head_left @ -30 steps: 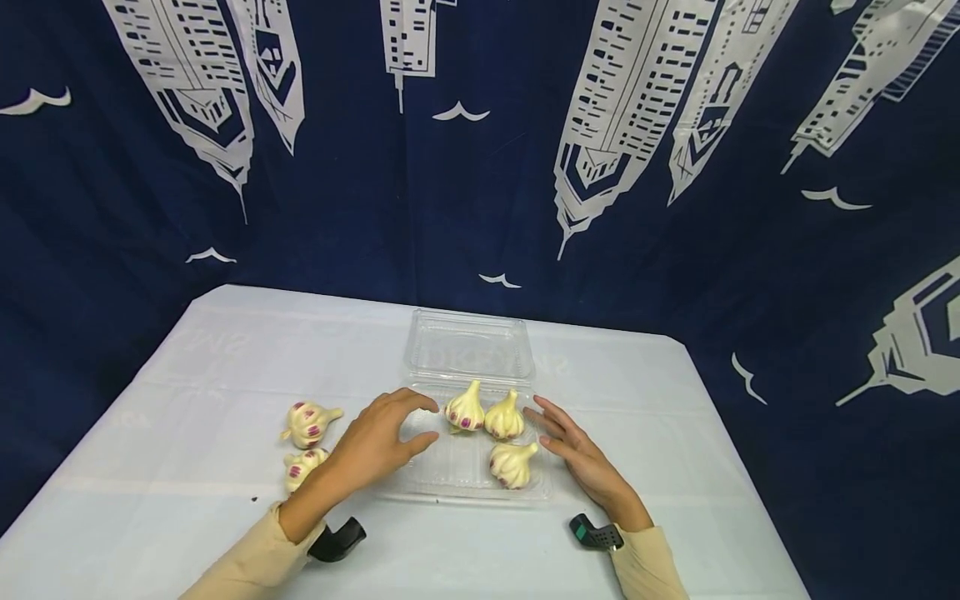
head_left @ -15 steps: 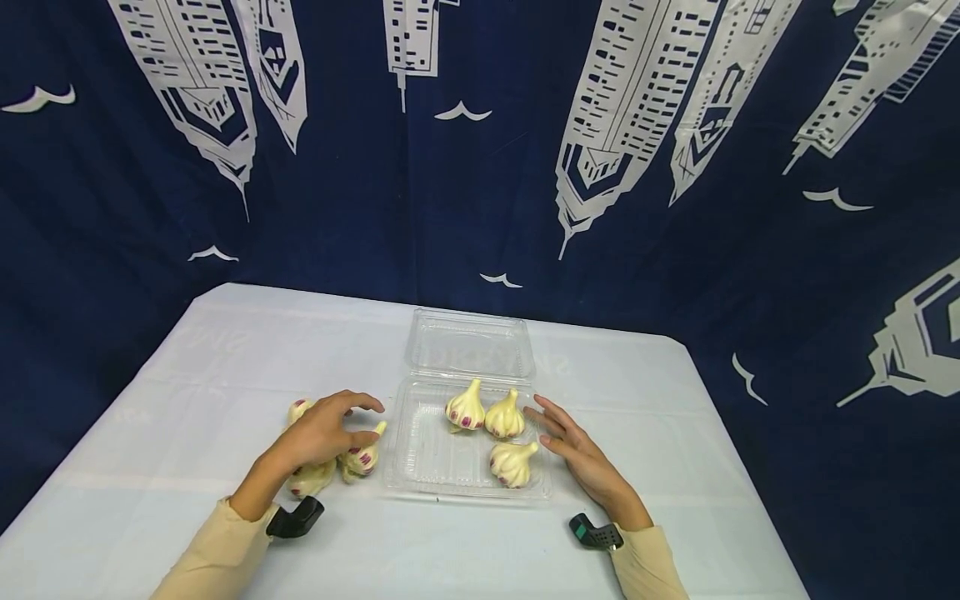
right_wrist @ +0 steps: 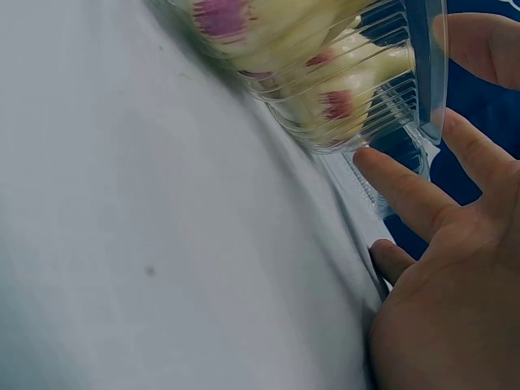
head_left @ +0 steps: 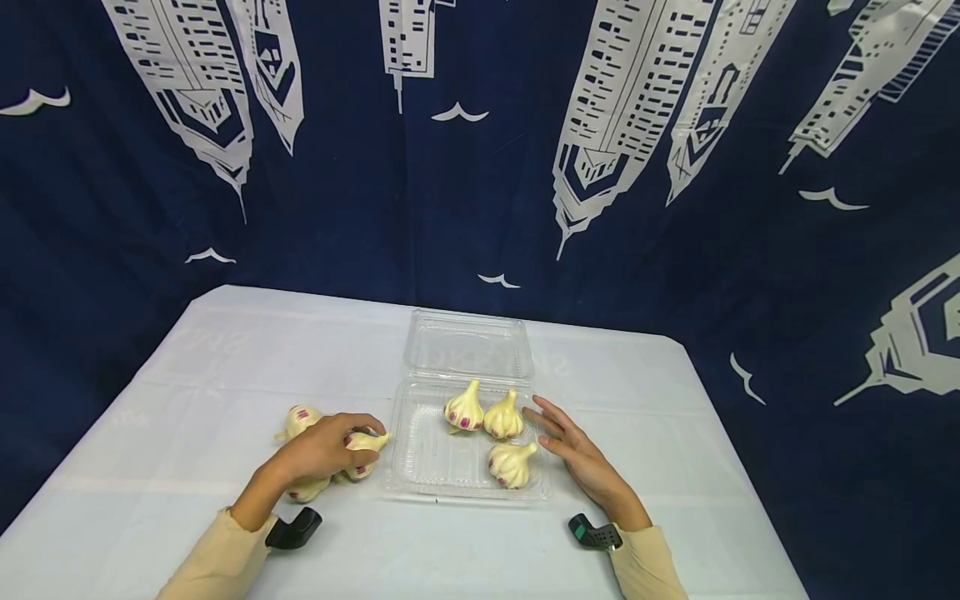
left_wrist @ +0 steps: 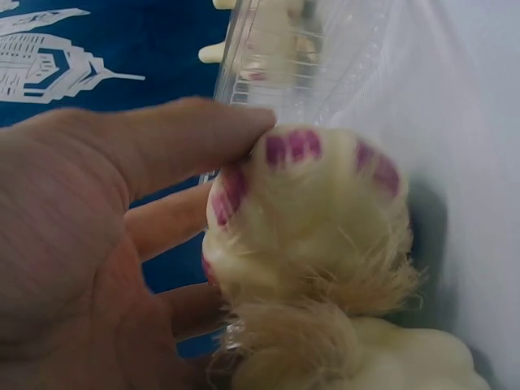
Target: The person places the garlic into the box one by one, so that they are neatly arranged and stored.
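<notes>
My left hand grips a garlic bulb left of the clear plastic container. In the left wrist view the thumb lies against this purple-marked bulb, with fingers partly hidden behind it. Two more bulbs are close by: one garlic bulb behind the hand, another garlic bulb partly under it. Inside the container's right half sit three bulbs, among them the front garlic bulb. My right hand rests at the container's right side, fingers extended and touching its wall in the right wrist view.
The container's hinged lid lies folded back behind the base. A white cloth covers the table. A dark blue curtain with white building prints hangs behind the table's far edge.
My left hand has moved left from above the container to the loose bulbs, then lowered and closed round the rightmost one. The right hand has stayed in place.
</notes>
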`<state>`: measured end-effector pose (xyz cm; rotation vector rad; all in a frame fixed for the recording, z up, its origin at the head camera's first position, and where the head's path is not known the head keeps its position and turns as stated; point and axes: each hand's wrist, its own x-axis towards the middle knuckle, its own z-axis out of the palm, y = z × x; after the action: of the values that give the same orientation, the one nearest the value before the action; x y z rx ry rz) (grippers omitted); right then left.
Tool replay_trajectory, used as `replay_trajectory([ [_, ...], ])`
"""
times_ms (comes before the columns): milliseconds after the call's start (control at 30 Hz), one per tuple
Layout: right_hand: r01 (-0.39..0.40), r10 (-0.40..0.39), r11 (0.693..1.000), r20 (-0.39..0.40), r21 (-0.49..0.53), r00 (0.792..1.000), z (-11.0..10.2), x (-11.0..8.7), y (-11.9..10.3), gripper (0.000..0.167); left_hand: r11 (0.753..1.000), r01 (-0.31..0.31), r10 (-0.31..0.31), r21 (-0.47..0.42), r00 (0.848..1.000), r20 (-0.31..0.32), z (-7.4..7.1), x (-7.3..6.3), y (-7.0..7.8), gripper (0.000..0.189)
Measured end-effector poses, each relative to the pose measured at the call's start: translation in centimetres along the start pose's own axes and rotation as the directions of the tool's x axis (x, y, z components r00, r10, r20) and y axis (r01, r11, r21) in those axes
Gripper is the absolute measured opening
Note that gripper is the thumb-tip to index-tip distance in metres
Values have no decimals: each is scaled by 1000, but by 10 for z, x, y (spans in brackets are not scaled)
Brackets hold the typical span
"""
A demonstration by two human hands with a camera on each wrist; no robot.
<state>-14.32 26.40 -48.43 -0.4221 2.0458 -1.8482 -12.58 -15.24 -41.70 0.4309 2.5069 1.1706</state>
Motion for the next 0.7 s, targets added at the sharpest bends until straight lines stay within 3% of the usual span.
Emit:
replay_trajectory([
  [167,16,-16,1000,8,-6,1000,0,0,1,66,1000,-25,25,-4,999,-27,-2,-3,-2,33],
  [433,12,-12,1000,2,-19,1000,0,0,1,65,993,-91,98,74,989,-111,-8,-4,-1,31],
  [700,0,0,1000,-10,-9,1000,1,0,0,65,975,-198,213,97,959,-185,-10,-5,4,27],
])
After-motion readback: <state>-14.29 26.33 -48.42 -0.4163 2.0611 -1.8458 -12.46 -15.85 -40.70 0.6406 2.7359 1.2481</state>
